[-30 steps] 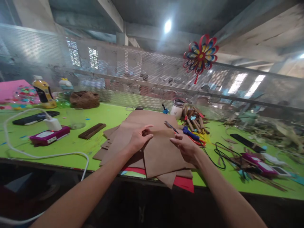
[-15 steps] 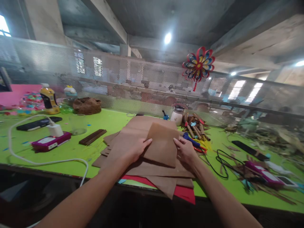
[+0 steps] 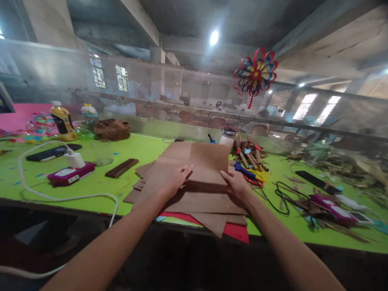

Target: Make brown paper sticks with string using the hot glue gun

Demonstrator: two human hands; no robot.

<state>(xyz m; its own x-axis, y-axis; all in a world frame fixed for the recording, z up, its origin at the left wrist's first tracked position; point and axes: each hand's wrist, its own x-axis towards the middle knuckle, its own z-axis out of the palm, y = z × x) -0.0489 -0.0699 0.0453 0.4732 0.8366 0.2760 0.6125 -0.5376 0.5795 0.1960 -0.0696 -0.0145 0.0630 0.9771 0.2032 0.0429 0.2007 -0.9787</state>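
A small brown paper piece [image 3: 209, 161] stands slightly raised above a stack of larger brown paper sheets [image 3: 160, 171]. At its left edge, my left hand [image 3: 178, 180] is closed, with the thumb on top and the fingers curled beneath. My right hand [image 3: 238, 184] pinches the right edge between thumb and fingers. The lower part of the piece bends, with shadow below it. Red paper [image 3: 236, 232] sticks out under the stack at the table's front edge. Blue-handled pliers [image 3: 245, 171] lie just right of my right hand.
Brown strips [image 3: 121, 168], a clear cup [image 3: 103, 152] and a purple power strip [image 3: 71, 173] with a white cable are on the left. A jar [image 3: 228, 139] and rolled brown pieces [image 3: 251, 153] stand behind. A black cable [image 3: 281, 198] and a phone [image 3: 317, 182] lie right.
The small paper piece has tipped and its lower part now bends, so its front edge no longer hangs toward me. Both hands stay at its sides. The view has tilted slightly.
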